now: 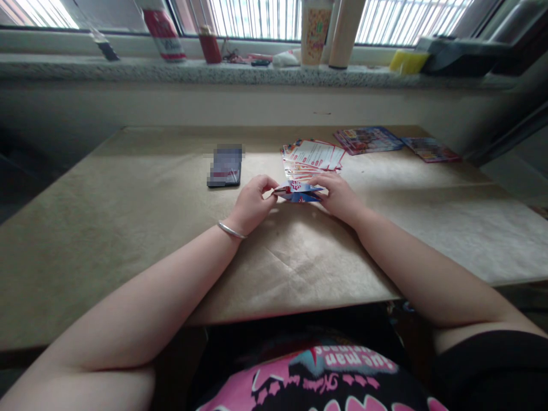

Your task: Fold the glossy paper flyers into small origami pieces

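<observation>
Between my two hands is a small folded piece of printed card (pixel 298 193), blue, white and red, creased so that its layers stand apart. My left hand (pixel 256 200), a silver bangle at its wrist, pinches the card's left end between thumb and fingers. At the card's right end, my right hand (pixel 339 195) grips it with fingers closed. Just beyond the fingers lies a fanned pile of printed cards (pixel 314 154), white with red edges. A dark phone (pixel 225 166) lies flat to the left of the pile.
Colourful printed packets (pixel 368 140) lie at the table's back right, with another packet (pixel 431 149) beside them. A stone windowsill (pixel 240 73) behind the table (pixel 128 228) bears a red and white can (pixel 165 34), a patterned cup (pixel 315 34) and a yellow object (pixel 409 61).
</observation>
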`<state>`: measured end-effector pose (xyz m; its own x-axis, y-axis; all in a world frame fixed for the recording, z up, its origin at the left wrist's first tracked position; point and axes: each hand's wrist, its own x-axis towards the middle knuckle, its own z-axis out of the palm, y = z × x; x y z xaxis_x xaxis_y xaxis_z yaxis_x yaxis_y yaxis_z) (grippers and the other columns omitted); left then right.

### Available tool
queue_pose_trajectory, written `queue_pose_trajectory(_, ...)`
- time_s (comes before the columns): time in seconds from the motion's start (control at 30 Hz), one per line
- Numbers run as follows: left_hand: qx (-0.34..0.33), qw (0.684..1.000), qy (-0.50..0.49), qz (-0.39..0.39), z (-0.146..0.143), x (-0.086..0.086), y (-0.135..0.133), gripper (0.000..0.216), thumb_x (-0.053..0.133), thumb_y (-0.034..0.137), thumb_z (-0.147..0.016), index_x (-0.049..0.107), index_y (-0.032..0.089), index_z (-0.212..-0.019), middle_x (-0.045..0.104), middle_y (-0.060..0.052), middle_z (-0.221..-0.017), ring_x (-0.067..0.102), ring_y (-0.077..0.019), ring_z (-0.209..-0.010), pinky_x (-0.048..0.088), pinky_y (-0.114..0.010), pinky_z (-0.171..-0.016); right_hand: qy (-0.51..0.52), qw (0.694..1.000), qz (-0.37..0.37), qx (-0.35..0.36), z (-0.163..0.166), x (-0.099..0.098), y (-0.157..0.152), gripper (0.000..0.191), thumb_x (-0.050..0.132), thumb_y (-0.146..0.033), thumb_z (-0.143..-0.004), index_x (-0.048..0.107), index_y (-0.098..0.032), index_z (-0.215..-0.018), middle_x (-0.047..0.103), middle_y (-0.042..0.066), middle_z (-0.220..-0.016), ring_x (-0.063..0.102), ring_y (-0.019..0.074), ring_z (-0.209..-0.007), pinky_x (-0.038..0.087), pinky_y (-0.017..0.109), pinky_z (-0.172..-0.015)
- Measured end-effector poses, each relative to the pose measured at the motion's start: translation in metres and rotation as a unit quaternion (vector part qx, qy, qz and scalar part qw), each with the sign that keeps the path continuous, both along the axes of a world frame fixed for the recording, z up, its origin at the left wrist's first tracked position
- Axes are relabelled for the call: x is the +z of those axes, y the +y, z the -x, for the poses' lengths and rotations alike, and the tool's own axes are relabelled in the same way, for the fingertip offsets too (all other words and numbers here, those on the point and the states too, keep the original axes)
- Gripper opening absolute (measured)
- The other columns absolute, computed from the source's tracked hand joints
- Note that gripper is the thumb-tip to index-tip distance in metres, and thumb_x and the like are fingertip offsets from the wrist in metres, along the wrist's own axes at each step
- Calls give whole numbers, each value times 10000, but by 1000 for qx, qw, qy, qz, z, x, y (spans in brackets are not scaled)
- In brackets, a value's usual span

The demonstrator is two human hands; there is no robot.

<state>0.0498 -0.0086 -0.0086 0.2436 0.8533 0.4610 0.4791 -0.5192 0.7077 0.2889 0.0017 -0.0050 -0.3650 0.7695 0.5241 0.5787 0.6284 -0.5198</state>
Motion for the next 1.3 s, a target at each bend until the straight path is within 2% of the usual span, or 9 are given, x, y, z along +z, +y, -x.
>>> queue_pose_trajectory(0.1,3,999,44,-10,0,4,-3,73,562,168,-785,609,170,-841,638,-19,-849,585,-162,-836,482,-296,-779,86,989,117,-20,3,2,-3,283,537,-64,-692,700,-203,-878,725,44,-956,645,222,-933,500,410,-869)
queue_pose_trajectory(0.2,-21,995,89,-49,0,8,-7,123,558,117,-759,611,171,-857,637,-22,-884,586,-163,-862,476,-298,-808,222,941,253,-44,6,6,-8,257,483,-132,-734,682,-204,-880,720,27,-927,658,192,-834,530,352,-729)
queue_pose_trajectory(0.3,-45,987,129,-84,-1,9,-9,152,557,91,-748,601,177,-864,630,-29,-914,584,-166,-876,479,-296,-808,285,916,282,-34,5,12,-10,213,472,-275,-826,668,-204,-872,725,36,-897,670,192,-869,525,339,-750)
queue_pose_trajectory(0.43,-88,975,160,-126,-2,9,-11,91,554,124,-809,601,176,-868,632,-50,-929,590,-169,-872,484,-290,-795,254,933,255,-18,3,17,-12,434,413,-548,-903,665,-196,-876,735,68,-901,674,202,-915,505,349,-805)
queue_pose_trajectory(0.6,-114,960,197,-165,-2,10,-10,107,532,135,-850,617,172,-901,633,-67,-937,587,-170,-855,486,-288,-784,60,985,164,5,6,22,-20,221,645,-379,-788,708,-185,-875,734,54,-911,657,206,-891,481,364,-840)
queue_pose_trajectory(0.8,-109,967,186,-138,0,9,-8,167,530,96,-825,642,163,-928,640,-71,-942,599,-172,-867,490,-288,-794,-45,994,103,-6,6,20,-22,189,670,-345,-787,724,-210,-907,720,41,-911,634,199,-873,474,321,-750)
queue_pose_trajectory(1.0,-84,989,116,-37,2,9,-6,229,462,115,-844,666,163,-933,669,-64,-963,615,-177,-921,487,-306,-858,-66,992,93,-47,7,16,-20,135,658,-323,-803,732,-210,-816,702,33,-825,606,167,-747,458,296,-689)
queue_pose_trajectory(1.13,-47,998,16,36,3,15,-9,254,435,260,-911,665,161,-955,692,-58,-976,625,-187,-942,479,-319,-893,-40,992,93,-80,10,16,-22,128,655,-309,-802,721,-199,-793,693,33,-792,592,156,-683,457,298,-667)
queue_pose_trajectory(1.3,-47,998,51,-3,-6,22,-22,322,531,470,-897,663,176,-890,693,-47,-933,619,-197,-905,477,-329,-864,-45,994,67,-75,16,17,-26,142,643,-319,-826,709,-202,-778,681,44,-804,595,174,-728,465,308,-680)
